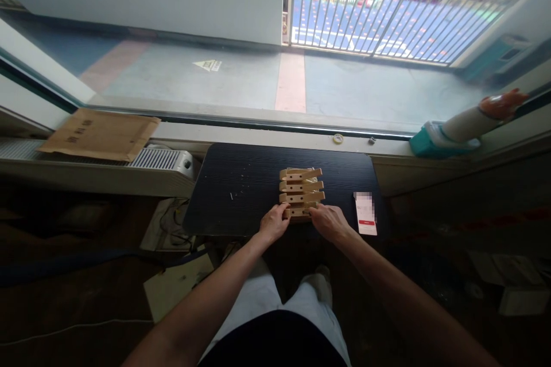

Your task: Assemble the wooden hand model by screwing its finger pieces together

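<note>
On the dark table [241, 183] lies a row of light wooden pieces [301, 187], one behind another, each a narrow bar with two dark holes. Some bars fork and tilt upward at their right ends; their exact kind I cannot tell. My left hand [275, 222] is closed, thumb and fingers pinching the left end of the nearest wooden bar [297, 213]. At the right end of that same bar, my right hand [329, 221] is closed with its fingertips on the wood. The undersides of both hands' fingers are hidden.
A phone [365, 214] with a lit screen lies right of the bars. Small scraps [231, 196] dot the table's left. A tape roll [338, 139] sits on the windowsill, a teal box [430, 140] farther right. A brown envelope [101, 133] rests on the radiator [166, 159].
</note>
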The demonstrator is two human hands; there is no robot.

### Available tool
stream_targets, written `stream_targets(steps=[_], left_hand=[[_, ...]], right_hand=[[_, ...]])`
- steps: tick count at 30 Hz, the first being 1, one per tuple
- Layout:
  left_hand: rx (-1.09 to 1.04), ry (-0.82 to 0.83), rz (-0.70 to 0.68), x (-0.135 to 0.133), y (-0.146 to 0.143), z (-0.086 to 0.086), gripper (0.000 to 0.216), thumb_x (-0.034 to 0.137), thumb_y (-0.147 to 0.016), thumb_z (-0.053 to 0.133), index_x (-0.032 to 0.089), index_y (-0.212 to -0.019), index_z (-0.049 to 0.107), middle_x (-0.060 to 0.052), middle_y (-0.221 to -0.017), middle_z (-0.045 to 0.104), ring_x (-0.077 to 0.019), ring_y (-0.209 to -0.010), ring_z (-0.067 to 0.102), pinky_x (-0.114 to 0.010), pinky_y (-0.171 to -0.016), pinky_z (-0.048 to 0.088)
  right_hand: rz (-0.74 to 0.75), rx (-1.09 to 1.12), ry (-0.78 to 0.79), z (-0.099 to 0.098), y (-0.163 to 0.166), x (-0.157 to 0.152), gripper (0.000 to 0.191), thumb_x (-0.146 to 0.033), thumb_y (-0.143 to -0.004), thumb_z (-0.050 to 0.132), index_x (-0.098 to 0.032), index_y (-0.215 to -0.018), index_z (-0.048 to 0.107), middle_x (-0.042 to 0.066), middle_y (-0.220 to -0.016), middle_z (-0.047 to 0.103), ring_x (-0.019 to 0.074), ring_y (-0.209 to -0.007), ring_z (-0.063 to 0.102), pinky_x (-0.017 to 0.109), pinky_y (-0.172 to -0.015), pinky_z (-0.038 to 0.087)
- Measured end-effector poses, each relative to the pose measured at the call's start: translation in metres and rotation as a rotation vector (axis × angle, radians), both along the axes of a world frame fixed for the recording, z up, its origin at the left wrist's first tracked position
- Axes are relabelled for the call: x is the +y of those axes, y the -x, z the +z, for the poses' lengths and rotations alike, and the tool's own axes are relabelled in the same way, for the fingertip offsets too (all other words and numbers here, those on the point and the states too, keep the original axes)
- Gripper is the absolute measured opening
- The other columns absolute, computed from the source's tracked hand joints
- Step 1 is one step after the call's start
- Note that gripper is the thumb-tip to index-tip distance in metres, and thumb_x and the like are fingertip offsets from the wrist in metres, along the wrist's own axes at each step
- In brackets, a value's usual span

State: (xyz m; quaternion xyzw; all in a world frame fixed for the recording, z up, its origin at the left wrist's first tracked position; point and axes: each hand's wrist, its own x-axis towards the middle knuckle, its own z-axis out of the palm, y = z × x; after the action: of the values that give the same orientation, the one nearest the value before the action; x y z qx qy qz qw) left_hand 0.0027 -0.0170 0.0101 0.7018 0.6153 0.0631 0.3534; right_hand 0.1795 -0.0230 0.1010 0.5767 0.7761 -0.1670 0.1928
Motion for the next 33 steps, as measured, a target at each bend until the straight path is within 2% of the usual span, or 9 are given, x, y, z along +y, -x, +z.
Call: stream_targets(steps=[4,9,11,16,18,23,25,30,33], left_hand=[[-0.017,0.024,-0.008,0.005,-0.001,-0.001,0.036,0.020,-0.080,0.057,0.022,-0.115,0.064,-0.005,-0.114,0.065,-0.0174,-0.101,0.062,-0.024,-0.089,0.046],[-0.024,0.041,-0.015,0.010,-0.004,-0.004,0.032,0.022,-0.079,0.059,0.022,-0.110,0.067,-0.004,-0.117,0.066,-0.0186,-0.104,0.062,-0.025,-0.092,0.046],[-0.032,0.038,-0.016,0.010,-0.005,-0.006,0.031,0.022,-0.079,0.060,0.023,-0.109,0.068,-0.003,-0.117,0.066,-0.0183,-0.104,0.061,-0.024,-0.092,0.046],[-0.034,0.011,0.016,0.007,-0.005,-0.008,0.029,0.023,-0.081,0.057,0.024,-0.108,0.067,-0.003,-0.117,0.065,-0.0181,-0.102,0.062,-0.025,-0.090,0.047],[-0.034,0.017,0.017,0.006,-0.004,-0.008,0.030,0.023,-0.081,0.057,0.024,-0.109,0.067,-0.003,-0.116,0.065,-0.0185,-0.102,0.062,-0.026,-0.089,0.047],[-0.044,0.030,0.016,0.006,-0.003,-0.010,0.029,0.025,-0.081,0.055,0.026,-0.108,0.067,-0.003,-0.113,0.067,-0.0184,-0.101,0.063,-0.026,-0.088,0.047],[-0.055,0.032,0.022,0.006,-0.004,-0.011,0.029,0.026,-0.082,0.055,0.027,-0.107,0.067,-0.002,-0.113,0.067,-0.0181,-0.101,0.063,-0.026,-0.087,0.047],[-0.069,0.036,0.030,0.005,-0.004,-0.014,0.028,0.027,-0.082,0.053,0.028,-0.106,0.067,-0.001,-0.112,0.067,-0.0182,-0.099,0.063,-0.026,-0.086,0.048],[-0.061,0.046,0.021,0.005,-0.004,-0.014,0.029,0.026,-0.080,0.055,0.028,-0.107,0.067,-0.001,-0.113,0.067,-0.0182,-0.100,0.063,-0.025,-0.086,0.048]], right_hand=[[0.108,0.009,0.032,0.005,0.005,0.005,0.031,-0.009,-0.089,0.039,-0.014,-0.101,0.067,0.014,-0.100,0.070,0.0231,-0.092,0.067,0.029,-0.074,0.048],[0.059,-0.021,0.066,0.001,0.012,0.009,0.030,-0.011,-0.088,0.041,-0.014,-0.096,0.070,0.014,-0.094,0.072,0.0248,-0.092,0.067,0.030,-0.075,0.048],[-0.036,-0.053,0.068,-0.005,0.013,0.009,0.032,-0.017,-0.091,0.039,-0.015,-0.095,0.071,0.014,-0.094,0.072,0.0248,-0.089,0.068,0.030,-0.073,0.049],[-0.426,-0.069,0.107,-0.009,0.012,0.013,0.038,-0.034,-0.092,0.037,-0.019,-0.099,0.072,0.013,-0.101,0.072,0.0241,-0.093,0.067,0.030,-0.073,0.049],[-0.378,-0.076,0.107,-0.006,0.013,0.014,0.038,-0.033,-0.092,0.038,-0.018,-0.099,0.072,0.013,-0.101,0.072,0.0242,-0.093,0.067,0.030,-0.073,0.049],[-0.022,-0.076,0.069,0.003,0.025,0.013,0.031,-0.011,-0.088,0.042,-0.014,-0.099,0.072,0.016,-0.098,0.072,0.0234,-0.092,0.067,0.030,-0.075,0.049],[0.022,-0.061,0.086,0.003,0.030,0.013,0.031,-0.007,-0.085,0.044,-0.012,-0.094,0.073,0.018,-0.099,0.071,0.0232,-0.093,0.067,0.029,-0.076,0.048],[-0.012,-0.084,0.091,-0.005,0.032,0.016,0.029,-0.011,-0.085,0.046,-0.011,-0.093,0.073,0.018,-0.096,0.072,0.0253,-0.092,0.067,0.031,-0.076,0.049],[-0.251,-0.107,0.088,-0.012,0.028,0.017,0.031,-0.024,-0.088,0.044,-0.015,-0.098,0.072,0.016,-0.098,0.072,0.0254,-0.091,0.068,0.031,-0.073,0.050]])
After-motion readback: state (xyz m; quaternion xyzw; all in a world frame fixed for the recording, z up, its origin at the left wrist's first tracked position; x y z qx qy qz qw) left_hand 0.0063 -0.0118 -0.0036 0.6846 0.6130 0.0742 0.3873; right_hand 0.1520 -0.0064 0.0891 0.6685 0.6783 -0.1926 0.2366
